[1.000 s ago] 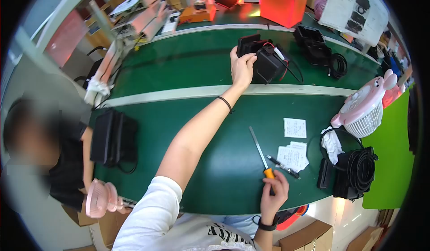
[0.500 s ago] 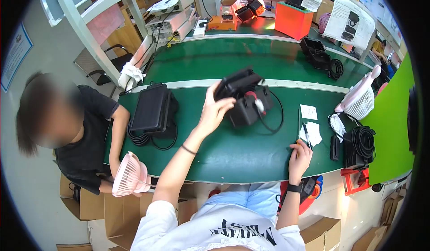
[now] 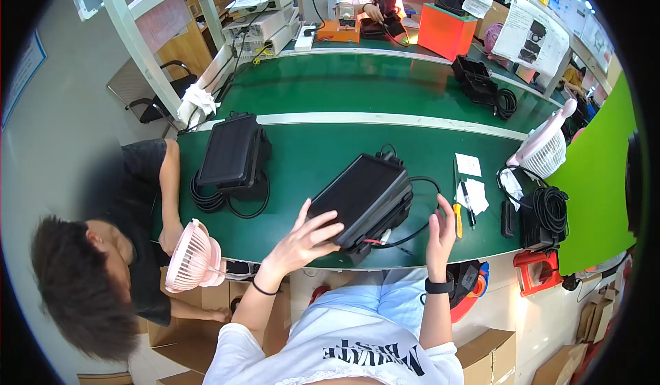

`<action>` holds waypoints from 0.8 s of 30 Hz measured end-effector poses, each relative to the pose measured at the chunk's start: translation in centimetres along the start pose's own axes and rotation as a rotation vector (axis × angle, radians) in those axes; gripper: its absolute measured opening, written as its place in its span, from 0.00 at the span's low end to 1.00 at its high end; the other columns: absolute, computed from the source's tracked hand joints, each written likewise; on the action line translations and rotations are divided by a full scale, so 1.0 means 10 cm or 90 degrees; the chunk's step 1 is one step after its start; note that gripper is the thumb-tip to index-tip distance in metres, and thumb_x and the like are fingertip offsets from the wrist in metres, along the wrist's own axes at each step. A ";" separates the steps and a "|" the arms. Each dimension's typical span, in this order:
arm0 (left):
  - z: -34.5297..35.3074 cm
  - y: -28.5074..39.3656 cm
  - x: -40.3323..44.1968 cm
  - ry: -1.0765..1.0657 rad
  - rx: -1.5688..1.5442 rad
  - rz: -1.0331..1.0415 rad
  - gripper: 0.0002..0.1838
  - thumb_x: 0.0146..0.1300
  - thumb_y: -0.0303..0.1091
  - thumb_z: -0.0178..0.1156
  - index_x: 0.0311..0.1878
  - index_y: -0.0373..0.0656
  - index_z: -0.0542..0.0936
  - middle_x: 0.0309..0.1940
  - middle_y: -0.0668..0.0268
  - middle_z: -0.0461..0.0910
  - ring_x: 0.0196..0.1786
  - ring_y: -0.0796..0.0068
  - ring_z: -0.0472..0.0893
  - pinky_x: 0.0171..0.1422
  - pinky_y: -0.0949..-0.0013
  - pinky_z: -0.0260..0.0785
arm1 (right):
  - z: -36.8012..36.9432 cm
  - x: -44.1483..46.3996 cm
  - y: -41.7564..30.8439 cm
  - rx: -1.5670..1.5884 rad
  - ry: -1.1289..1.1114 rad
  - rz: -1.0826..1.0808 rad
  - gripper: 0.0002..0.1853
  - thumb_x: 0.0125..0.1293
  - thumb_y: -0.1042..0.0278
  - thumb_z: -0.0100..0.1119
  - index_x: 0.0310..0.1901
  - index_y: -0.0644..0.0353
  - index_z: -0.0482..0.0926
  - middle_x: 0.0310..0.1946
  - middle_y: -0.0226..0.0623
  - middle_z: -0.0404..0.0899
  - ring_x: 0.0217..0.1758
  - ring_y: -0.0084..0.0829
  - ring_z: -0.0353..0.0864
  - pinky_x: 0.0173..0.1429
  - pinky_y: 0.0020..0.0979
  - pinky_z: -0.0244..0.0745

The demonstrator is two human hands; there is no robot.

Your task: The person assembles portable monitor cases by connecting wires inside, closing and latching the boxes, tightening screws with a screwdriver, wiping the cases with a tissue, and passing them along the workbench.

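Observation:
A black plastic case (image 3: 368, 192) lies on the green bench in front of me, its lid down. My left hand (image 3: 302, 239) rests on the lid's near left edge with spread fingers. Red and white wire ends (image 3: 379, 239) stick out at the near side of the case, and a black cable (image 3: 430, 191) loops off its right side. Beside that loop is my right hand (image 3: 441, 237), fingers stretched out and holding nothing. Just right of it lies a yellow-handled screwdriver (image 3: 458, 221). A pen (image 3: 468, 203) rests on white paper nearby.
A second black case (image 3: 232, 152) with coiled cable stands at left, near a seated co-worker (image 3: 141, 172). A pink fan (image 3: 196, 258) sits at the front edge. At right are another fan (image 3: 543, 148) and a cable coil (image 3: 548, 210). Another person (image 3: 364, 0) works across the bench.
The case's lid has come down and the case has turned and moved nearer. My right hand has left the screwdriver and moved left toward the case. The co-worker at left has leaned lower.

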State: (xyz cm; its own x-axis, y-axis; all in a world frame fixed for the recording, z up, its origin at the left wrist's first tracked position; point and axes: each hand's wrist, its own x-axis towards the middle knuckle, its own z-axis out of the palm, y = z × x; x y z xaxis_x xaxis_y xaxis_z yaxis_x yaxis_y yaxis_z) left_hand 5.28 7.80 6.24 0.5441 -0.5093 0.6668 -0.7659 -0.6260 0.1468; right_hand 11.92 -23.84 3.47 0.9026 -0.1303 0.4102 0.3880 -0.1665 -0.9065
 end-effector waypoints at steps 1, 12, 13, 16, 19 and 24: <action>-0.02 0.03 -0.03 0.001 0.005 0.004 0.12 0.47 0.33 0.76 0.36 0.53 0.86 0.61 0.68 0.72 0.68 0.52 0.74 0.75 0.25 0.57 | 0.05 0.02 -0.05 0.000 -0.016 0.001 0.22 0.73 0.71 0.53 0.67 0.63 0.71 0.69 0.40 0.71 0.74 0.35 0.68 0.76 0.38 0.60; -0.05 -0.06 -0.07 0.104 0.017 -0.261 0.15 0.52 0.26 0.74 0.44 0.53 0.89 0.70 0.50 0.65 0.68 0.46 0.72 0.70 0.55 0.71 | 0.11 -0.11 -0.24 -0.386 -0.312 -0.119 0.11 0.70 0.63 0.59 0.44 0.61 0.81 0.47 0.44 0.82 0.55 0.47 0.79 0.65 0.45 0.70; -0.04 -0.09 -0.07 0.102 0.015 -0.259 0.15 0.51 0.26 0.74 0.44 0.53 0.89 0.70 0.50 0.65 0.68 0.46 0.73 0.69 0.55 0.72 | 0.09 -0.16 -0.24 -0.425 -0.366 -0.195 0.11 0.68 0.62 0.62 0.39 0.62 0.83 0.43 0.43 0.83 0.50 0.45 0.80 0.64 0.44 0.71; -0.09 -0.14 0.01 0.092 0.036 -0.245 0.14 0.51 0.25 0.74 0.42 0.52 0.89 0.69 0.53 0.66 0.68 0.48 0.73 0.68 0.55 0.74 | 0.05 -0.33 -0.33 -0.408 -0.431 -0.248 0.12 0.64 0.59 0.67 0.35 0.62 0.84 0.36 0.40 0.83 0.42 0.43 0.81 0.62 0.42 0.71; -0.16 -0.22 0.08 0.058 0.078 -0.197 0.13 0.51 0.25 0.73 0.40 0.51 0.88 0.69 0.55 0.68 0.68 0.49 0.74 0.70 0.55 0.73 | -0.04 -0.43 -0.42 -0.327 -0.443 -0.192 0.15 0.62 0.53 0.69 0.35 0.59 0.85 0.33 0.37 0.84 0.37 0.42 0.82 0.59 0.39 0.73; -0.16 -0.18 0.14 0.032 0.053 -0.030 0.11 0.51 0.29 0.73 0.40 0.47 0.87 0.65 0.64 0.74 0.68 0.52 0.75 0.73 0.42 0.69 | -0.09 -0.41 -0.50 -0.151 -0.138 0.015 0.09 0.70 0.76 0.57 0.49 0.62 0.83 0.47 0.43 0.84 0.48 0.40 0.85 0.51 0.39 0.80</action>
State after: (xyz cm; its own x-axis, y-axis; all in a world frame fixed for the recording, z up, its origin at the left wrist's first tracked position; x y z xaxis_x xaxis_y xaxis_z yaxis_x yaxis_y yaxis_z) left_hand 6.84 9.13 8.03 0.5595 -0.4494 0.6964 -0.7078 -0.6963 0.1192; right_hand 6.16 -23.34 6.40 0.9395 0.0705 0.3352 0.3351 -0.3918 -0.8569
